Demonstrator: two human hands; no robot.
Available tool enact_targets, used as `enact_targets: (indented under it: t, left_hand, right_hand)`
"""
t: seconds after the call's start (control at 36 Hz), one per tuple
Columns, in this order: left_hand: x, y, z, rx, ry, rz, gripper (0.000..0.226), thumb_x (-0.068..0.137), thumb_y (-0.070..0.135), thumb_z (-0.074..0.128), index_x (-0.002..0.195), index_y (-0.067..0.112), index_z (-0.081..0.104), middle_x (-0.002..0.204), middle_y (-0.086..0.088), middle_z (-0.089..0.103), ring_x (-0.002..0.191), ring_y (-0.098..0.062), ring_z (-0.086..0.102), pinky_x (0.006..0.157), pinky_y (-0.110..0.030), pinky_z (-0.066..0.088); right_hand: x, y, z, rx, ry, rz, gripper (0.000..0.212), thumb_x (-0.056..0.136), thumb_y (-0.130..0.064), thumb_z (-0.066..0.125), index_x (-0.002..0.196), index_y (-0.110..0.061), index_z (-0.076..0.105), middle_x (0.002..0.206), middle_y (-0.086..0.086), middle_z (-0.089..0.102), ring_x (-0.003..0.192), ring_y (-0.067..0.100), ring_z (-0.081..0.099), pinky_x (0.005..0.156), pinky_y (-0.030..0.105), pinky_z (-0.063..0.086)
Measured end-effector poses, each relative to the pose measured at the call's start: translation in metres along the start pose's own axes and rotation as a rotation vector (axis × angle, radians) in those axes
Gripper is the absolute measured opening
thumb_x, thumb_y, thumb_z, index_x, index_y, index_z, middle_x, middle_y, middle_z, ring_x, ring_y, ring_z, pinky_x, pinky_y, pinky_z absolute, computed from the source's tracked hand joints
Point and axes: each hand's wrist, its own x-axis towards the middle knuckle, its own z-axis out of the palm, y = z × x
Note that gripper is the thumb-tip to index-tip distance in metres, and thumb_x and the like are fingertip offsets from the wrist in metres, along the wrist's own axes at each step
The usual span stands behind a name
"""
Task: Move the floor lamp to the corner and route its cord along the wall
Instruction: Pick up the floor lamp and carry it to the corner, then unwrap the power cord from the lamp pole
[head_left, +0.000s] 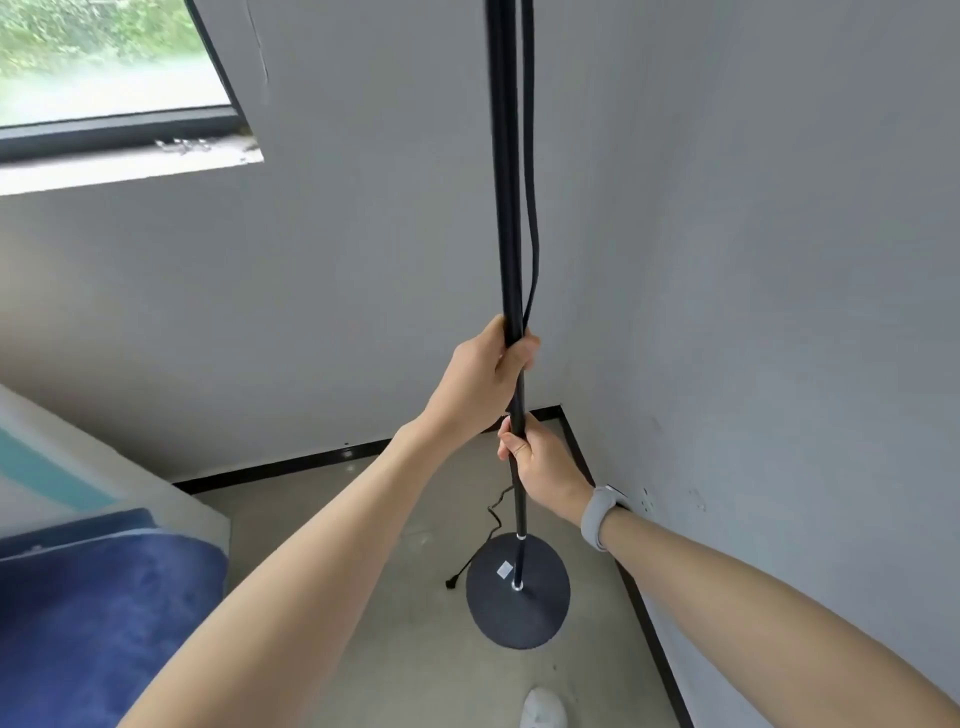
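Two grey walls (753, 234) meet at a black skirting board (291, 460) in the corner of a bare room, a window (104, 67) set high in the left-hand wall and a blue mattress (98, 613) lying low at the left edge of the concrete floor (405, 665). Near that corner, but not tucked into it, stands the floor lamp (511, 208), its black pole rising out of view at the top and its round base (518, 592) resting flat on the floor just beside the right-hand wall.

The person steadies the pole with both hands stacked one above the other, an arrangement that likely keeps the tall, top-heavy lamp from tipping while it is shifted. The left hand (480, 382), uppermost, has its grip wrapped tight round the pole and appears to pin the cord (532, 218) against it, so that the loop hanging alongside cannot swing. The right hand (543, 465), wearing a grey wristband (600, 514), closes its grip on the pole lower down.

Behind the base, the rest of the cord lies kinked and loose on the floor, its plug (451, 583) unconnected; routing along the wall appears not yet begun. A white shoe (543, 709) shows at the bottom edge.
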Motion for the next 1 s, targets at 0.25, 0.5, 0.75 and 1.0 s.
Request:
enact_targets:
  t: [0.25,0.5,0.75,1.0]
  left_hand:
    - [0.048,-0.062,0.050,0.049,-0.078,0.009,0.011,0.094,0.016,0.042,0.091,0.009,0.050,0.082,-0.002,0.062,0.076,-0.033,0.061,0.072,-0.039,0.050]
    - [0.072,-0.149,0.094,0.050,-0.114,0.117,0.010,0.093,0.020,0.043,0.088,0.013,0.049,0.082,-0.011,0.063,0.072,-0.031,0.059,0.073,-0.045,0.052]
    - [0.076,-0.195,0.125,0.032,-0.158,0.146,0.016,0.093,0.026,0.044,0.090,0.012,0.050,0.085,-0.017,0.063,0.081,-0.034,0.057,0.077,-0.051,0.051]
    - [0.073,-0.205,0.139,0.011,-0.212,0.161,0.014,0.092,0.027,0.045,0.087,0.014,0.049,0.084,-0.016,0.062,0.082,-0.034,0.058,0.079,-0.050,0.050]
  right_hand:
    - [0.057,0.076,-0.005,0.023,0.062,0.069,0.025,0.098,-0.022,0.036,0.077,-0.035,0.044,0.072,-0.006,0.053,0.069,0.013,0.050,0.056,0.002,0.039]
    - [0.101,0.162,0.014,-0.040,0.139,0.079,0.023,0.097,-0.018,0.039,0.077,-0.027,0.046,0.071,-0.010,0.053,0.067,0.001,0.050,0.057,-0.002,0.037]
    - [0.114,0.210,0.021,-0.108,0.195,0.085,0.013,0.096,-0.012,0.040,0.085,-0.012,0.048,0.070,-0.011,0.049,0.067,-0.001,0.048,0.058,-0.002,0.035]
    - [0.103,0.221,0.020,-0.120,0.182,0.152,0.011,0.096,-0.012,0.039,0.089,-0.013,0.047,0.075,-0.006,0.053,0.071,-0.003,0.050,0.064,0.012,0.035]
